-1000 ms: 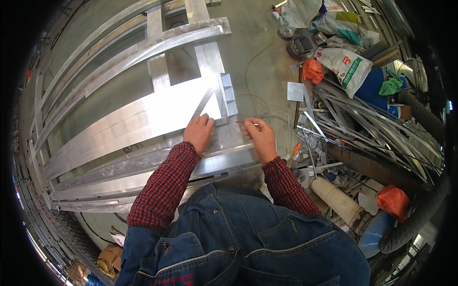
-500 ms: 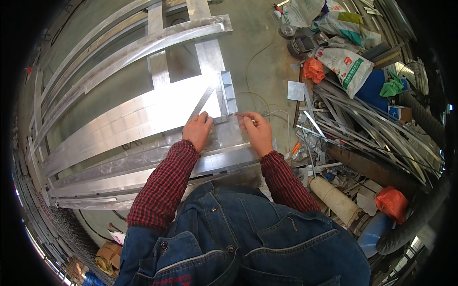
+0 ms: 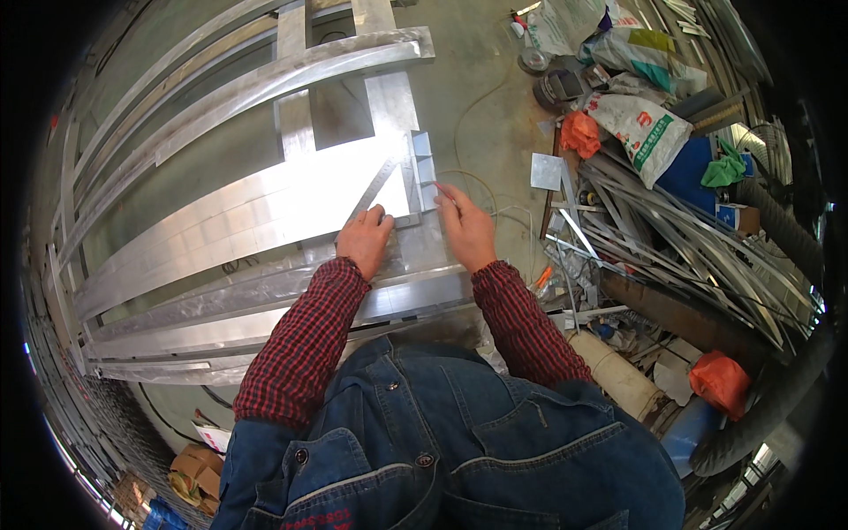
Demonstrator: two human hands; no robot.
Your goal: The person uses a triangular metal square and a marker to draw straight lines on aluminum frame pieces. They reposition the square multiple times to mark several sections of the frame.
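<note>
Two cardboard cartons (image 3: 196, 473) lie crumpled well below and left of the aluminium frame (image 3: 247, 212), beside a white slip with red print (image 3: 210, 436). Right of the frame, past a small square metal plate (image 3: 546, 171), stands a white sack with a red and green label (image 3: 647, 132), an orange cloth (image 3: 579, 134) just beside it; a blue box (image 3: 698, 172) with a green rag (image 3: 726, 166) on it sits further right, and an orange bag (image 3: 723, 382) lies lower down.

Bare concrete floor (image 3: 477, 97) carries the frame — long bright rails crossed by short members — while a heap of thin metal strips (image 3: 671, 256) fills the ground to its right.

Left hand (image 3: 364, 240) rests palm down, fingers together, pressing a steel ruler (image 3: 375, 184) that lies slanted on the frame's wide rail. Right hand (image 3: 466, 228), just right of it, pinches a thin red pencil-like marker (image 3: 441, 191) — tip near the small stepped bracket (image 3: 422, 170) at the rail's end.
</note>
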